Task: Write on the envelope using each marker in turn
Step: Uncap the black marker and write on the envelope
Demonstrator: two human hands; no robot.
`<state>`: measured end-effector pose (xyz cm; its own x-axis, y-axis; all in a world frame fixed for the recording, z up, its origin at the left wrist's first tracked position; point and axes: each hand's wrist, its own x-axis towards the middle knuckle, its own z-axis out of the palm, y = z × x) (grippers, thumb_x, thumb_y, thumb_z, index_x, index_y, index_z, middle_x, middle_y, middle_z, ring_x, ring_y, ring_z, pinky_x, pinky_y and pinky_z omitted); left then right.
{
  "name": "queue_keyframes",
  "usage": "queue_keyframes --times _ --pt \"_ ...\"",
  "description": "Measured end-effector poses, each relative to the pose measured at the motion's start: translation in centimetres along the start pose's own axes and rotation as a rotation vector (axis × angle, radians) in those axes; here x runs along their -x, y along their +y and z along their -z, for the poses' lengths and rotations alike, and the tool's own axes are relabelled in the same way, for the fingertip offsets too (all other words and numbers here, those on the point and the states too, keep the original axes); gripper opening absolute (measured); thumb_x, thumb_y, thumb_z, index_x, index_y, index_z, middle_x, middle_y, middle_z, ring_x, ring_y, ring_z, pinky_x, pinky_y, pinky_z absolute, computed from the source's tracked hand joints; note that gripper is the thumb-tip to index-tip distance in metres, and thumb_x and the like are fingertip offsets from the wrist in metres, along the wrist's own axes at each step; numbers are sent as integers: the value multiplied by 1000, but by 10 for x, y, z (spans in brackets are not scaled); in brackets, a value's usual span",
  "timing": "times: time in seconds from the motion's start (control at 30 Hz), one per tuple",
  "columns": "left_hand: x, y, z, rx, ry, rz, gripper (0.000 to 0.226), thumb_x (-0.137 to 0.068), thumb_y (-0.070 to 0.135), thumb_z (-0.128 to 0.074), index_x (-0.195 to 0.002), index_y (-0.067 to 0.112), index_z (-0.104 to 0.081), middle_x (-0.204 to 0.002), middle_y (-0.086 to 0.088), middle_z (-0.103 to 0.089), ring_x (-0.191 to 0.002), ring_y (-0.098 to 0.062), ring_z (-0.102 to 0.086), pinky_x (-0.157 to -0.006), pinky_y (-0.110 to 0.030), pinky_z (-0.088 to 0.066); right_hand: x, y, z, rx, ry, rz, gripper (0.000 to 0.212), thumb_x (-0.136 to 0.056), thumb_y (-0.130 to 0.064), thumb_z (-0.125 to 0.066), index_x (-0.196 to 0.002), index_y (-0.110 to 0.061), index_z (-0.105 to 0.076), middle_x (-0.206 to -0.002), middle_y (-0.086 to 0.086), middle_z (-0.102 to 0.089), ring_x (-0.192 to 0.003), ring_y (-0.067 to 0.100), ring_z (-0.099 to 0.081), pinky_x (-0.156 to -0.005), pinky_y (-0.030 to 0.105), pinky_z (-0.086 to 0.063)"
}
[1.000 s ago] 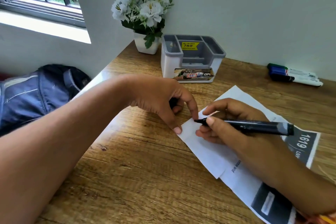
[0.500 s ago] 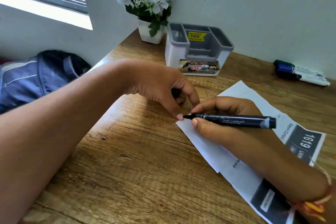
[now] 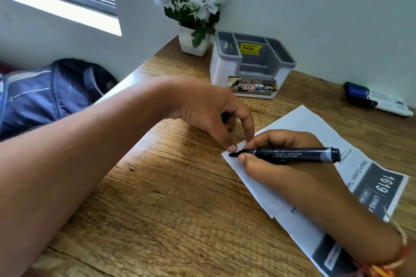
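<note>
Fingers (image 3: pixel 242 158) of the right hand (image 3: pixel 281 157) are gripping the black marker (image 3: pixel 290 154) — its long axis is lying left-right, tip touching the envelope (image 3: pixel 238 164) near the corner that the left hand (image 3: pixel 209 114) is pinning, a dark cap-like object curled in its fingers.

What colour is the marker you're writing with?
Black, with a grey band near its end. The marker shows clearly in the head view.

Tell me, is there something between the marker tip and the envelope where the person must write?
Nothing visible. The right hand holds the marker with its tip at the envelope's near corner, and bare paper lies under it. The left hand's fingers press the paper's edge just beside the tip, not under it.
</note>
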<state>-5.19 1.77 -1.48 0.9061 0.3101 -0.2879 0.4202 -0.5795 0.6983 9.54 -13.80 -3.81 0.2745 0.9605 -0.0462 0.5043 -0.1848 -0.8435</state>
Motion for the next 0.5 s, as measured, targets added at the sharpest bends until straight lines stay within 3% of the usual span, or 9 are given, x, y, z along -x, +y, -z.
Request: queue_keyframes --times 0.2,0.33,0.43,0.5 --pt "-1 0 0 6 6 1 30 -82 25 -81 -109 34 -71 -60 12 -48 -55 -5 -43 -52 -16 -33 2 0 -4 128 65 33 13 -69 -37 -88 -72 -30 -77 -66 -20 -74 -59 -1 -69 -56 9 -46" --pt "-1 -1 0 17 6 1 30 -82 25 -82 -109 34 -72 -60 14 -46 -55 -4 -42 -54 -17 -34 1 -1 0 66 7 22 6 -70 -32 -83 -73 -30 -78 -67 -14 -75 -63 3 -71 -64 20 -51" --pt "-1 -2 1 18 7 6 30 -82 25 -81 -109 35 -72 -63 12 -47 -57 -4 -43 -57 -20 -34 0 2 -2 128 62 42 12 -70 -38 -87 -75 -33 -77 -67 -18 -74 -60 0 -70 -57 13 -48" --pt "-1 -2 1 31 3 10 31 -83 24 -80 -110 34 -72 -61 13 -47 -57 -4 -43 -57 -19 -35 0 1 1 102 28 27 13 -68 -39 -84 -76 -33 -77 -66 -15 -73 -58 2 -68 -59 18 -48"
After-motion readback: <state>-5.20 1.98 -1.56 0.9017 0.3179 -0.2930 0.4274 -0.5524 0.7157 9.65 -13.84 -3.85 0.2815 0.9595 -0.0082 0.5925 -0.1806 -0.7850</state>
